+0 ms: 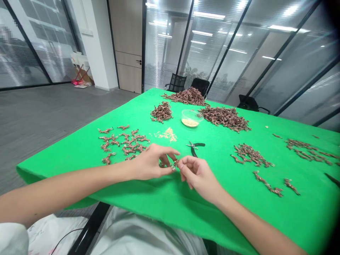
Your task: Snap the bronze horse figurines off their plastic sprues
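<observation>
Near the front edge of the green-covered table (159, 198), my left hand (155, 163) holds a small brown figure (174, 164) between thumb and fingers. My right hand (196, 173) meets it from the right, thumb and index finger pinched at the figure's side; whatever they grip is too small to make out. Black-handled pliers (195, 145) lie open just beyond the hands. A scatter of small pale beads (168, 134) lies behind, and a clear round bowl (190, 122) holds more of them. Loose brown figures (130, 141) lie left of my left hand.
Heaps of brown pieces stand at the back: a small pile (161, 112), a large one (188, 96) and another (225, 118). Further groups (251, 154) lie at the right, with a dark tool (332, 179) at the right edge. Black chairs (176, 83) stand behind the table.
</observation>
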The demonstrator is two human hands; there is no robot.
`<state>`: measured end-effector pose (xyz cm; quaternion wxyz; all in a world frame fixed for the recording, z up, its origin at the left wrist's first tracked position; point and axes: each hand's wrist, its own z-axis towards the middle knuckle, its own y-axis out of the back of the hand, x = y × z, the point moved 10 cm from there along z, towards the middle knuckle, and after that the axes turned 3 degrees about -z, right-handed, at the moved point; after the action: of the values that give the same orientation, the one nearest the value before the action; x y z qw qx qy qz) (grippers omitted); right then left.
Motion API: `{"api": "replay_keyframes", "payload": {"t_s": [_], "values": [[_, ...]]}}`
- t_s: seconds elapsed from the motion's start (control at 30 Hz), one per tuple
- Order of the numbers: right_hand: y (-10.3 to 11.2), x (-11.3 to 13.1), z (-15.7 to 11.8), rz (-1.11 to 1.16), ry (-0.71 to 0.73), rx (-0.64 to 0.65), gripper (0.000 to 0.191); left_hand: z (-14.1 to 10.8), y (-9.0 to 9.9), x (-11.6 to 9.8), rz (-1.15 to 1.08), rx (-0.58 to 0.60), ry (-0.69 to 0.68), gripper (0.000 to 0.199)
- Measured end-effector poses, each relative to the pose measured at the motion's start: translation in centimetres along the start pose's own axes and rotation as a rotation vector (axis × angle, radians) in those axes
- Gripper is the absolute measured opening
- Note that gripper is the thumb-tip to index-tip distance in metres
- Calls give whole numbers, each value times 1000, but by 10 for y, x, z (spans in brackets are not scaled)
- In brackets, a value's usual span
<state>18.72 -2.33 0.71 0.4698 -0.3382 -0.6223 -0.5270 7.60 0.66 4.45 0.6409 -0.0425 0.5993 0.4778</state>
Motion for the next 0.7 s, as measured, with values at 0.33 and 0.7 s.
{"api": "replay_keyframes", "payload": {"t_s": [0.33,0.7], "values": [[9,36,-9,-411,336,-170,15,5,2,9,-330,17,153,52],[2,44,-14,-521,459,-152,12,4,-10,21,-413,108,253,54]]}}
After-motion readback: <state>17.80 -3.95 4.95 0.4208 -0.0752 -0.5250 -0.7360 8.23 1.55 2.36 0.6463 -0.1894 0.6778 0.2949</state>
